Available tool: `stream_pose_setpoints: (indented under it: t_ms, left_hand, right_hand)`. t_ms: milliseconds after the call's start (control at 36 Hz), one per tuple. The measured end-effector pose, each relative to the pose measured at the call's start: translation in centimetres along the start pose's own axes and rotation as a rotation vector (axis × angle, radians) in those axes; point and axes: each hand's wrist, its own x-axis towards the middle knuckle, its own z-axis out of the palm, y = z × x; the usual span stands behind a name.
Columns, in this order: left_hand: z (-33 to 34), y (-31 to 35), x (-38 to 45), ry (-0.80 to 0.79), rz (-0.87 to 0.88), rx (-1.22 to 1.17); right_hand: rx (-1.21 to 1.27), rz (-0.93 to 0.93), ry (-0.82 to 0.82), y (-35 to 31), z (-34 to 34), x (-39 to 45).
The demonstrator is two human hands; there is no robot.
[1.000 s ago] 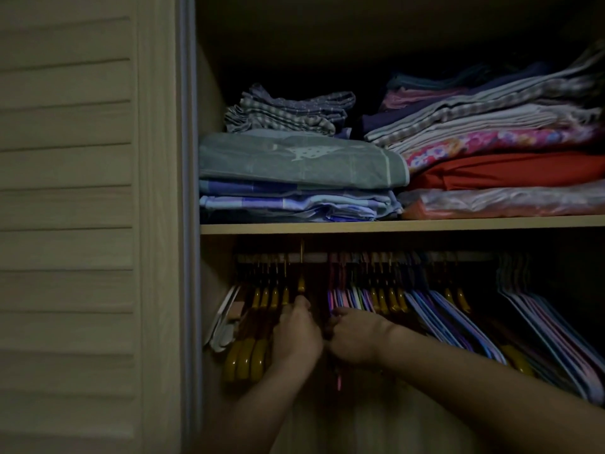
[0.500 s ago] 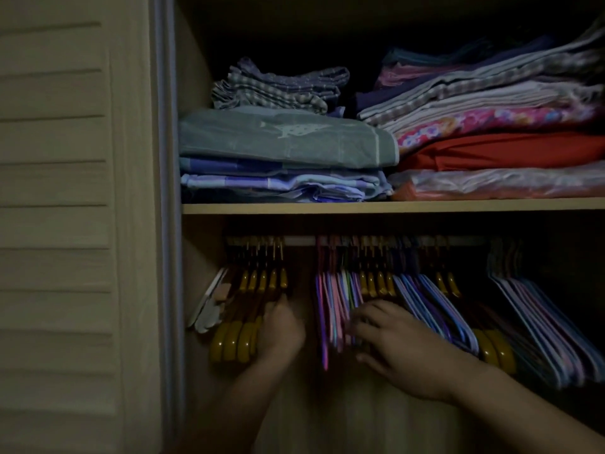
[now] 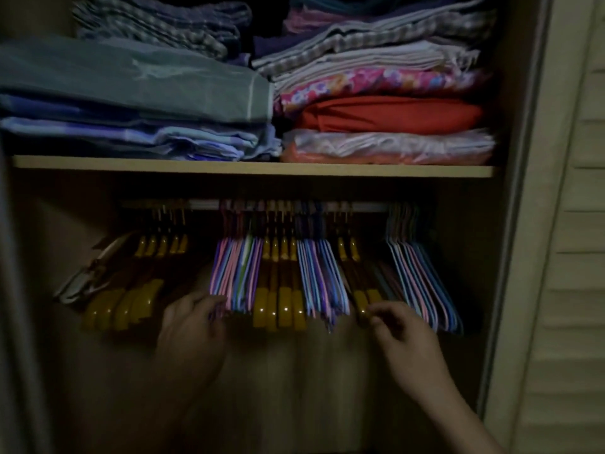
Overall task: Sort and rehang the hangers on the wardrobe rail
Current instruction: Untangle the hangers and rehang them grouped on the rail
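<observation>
A rail (image 3: 366, 207) under the shelf carries mixed hangers. From the left hang a group of yellow wooden hangers (image 3: 131, 309), pink and purple wire hangers (image 3: 235, 273), more yellow wooden hangers (image 3: 278, 306), blue wire hangers (image 3: 320, 280), a yellow wooden pair (image 3: 361, 298) and a last wire bundle (image 3: 422, 283). My left hand (image 3: 193, 326) curls its fingers onto the lower left ends of the pink and purple wire hangers. My right hand (image 3: 406, 335) pinches the lower tip of the yellow pair. The picture is dim and blurred.
A pale clip hanger (image 3: 85, 280) hangs at the rail's far left. The shelf (image 3: 229, 165) above holds stacks of folded linen (image 3: 386, 116). A louvred door (image 3: 573, 257) stands at the right, and the wardrobe's back panel (image 3: 294, 388) lies below the hangers.
The view swung right. My left hand left the yellow group for the pink and purple wire hangers. My right hand moved right from those wire hangers to the yellow pair.
</observation>
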Motion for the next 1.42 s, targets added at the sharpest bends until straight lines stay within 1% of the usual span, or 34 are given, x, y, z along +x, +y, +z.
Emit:
stream_pose_setpoints:
  t_ms: [56, 111, 222, 361, 444, 556, 639, 778, 861, 972, 1083, 1167, 1250, 1306, 1417]
  left_hand:
    - [0.6, 0.6, -0.5, 0.02, 0.005, -0.039]
    - [1.1, 1.5, -0.7, 0.039, 0.004, -0.057]
    - [1.5, 3.3, -0.9, 0.037, 0.028, -0.059]
    - [1.1, 5.3, -0.2, 0.016, 0.063, -0.039]
    - [0.7, 5.8, -0.1, 0.025, 0.082, -0.031]
    - [0.3, 5.1, -0.5, -0.014, 0.099, -0.02]
    - [0.1, 4.4, -0.6, -0.058, 0.078, -0.008]
    - [0.1, 4.3, -0.8, -0.075, 0.043, -0.014]
    - [0.0, 4.6, -0.8, -0.078, 0.036, -0.034]
    - [0.0, 4.8, -1.0, -0.085, 0.025, -0.061]
    - [-0.1, 4.9, -1.3, -0.108, -0.004, -0.096]
    - [0.1, 5.2, -1.5, -0.092, 0.005, -0.128]
    - [0.4, 5.7, -1.7, -0.067, 0.047, -0.176]
    - [0.9, 6.0, -2.0, -0.094, 0.06, -0.208]
    - [2.7, 5.9, -2.5, -0.073, 0.099, -0.248]
  right_hand:
    - [0.039, 0.126, 0.003, 1.2, -0.8, 0.7]
    - [0.062, 0.206, -0.014, 2.1, -1.7, 1.4]
    - [0.057, 0.244, -0.032, 3.1, -2.6, 3.0]
    - [0.02, 0.313, -0.086, 3.3, -1.8, 6.9]
    - [0.036, 0.374, -0.139, 3.3, -0.6, 9.3]
    - [0.067, 0.438, -0.166, 3.5, 0.6, 10.3]
    - [0.106, 0.442, -0.158, 3.7, 1.1, 10.3]
    - [0.154, 0.463, -0.181, 3.9, 1.4, 10.7]
    - [0.214, 0.43, -0.116, 4.1, 1.7, 10.6]
    - [0.193, 0.343, 0.018, 4.1, 1.7, 10.9]
    - [0.148, 0.289, 0.048, 3.1, 1.1, 12.4]
    - [0.115, 0.255, 0.074, 1.9, 0.6, 14.5]
    - [0.144, 0.278, 0.096, 1.1, 0.1, 16.5]
    - [0.188, 0.316, 0.088, 1.4, 0.0, 17.0]
    - [0.223, 0.375, 0.025, 2.3, -0.1, 15.3]
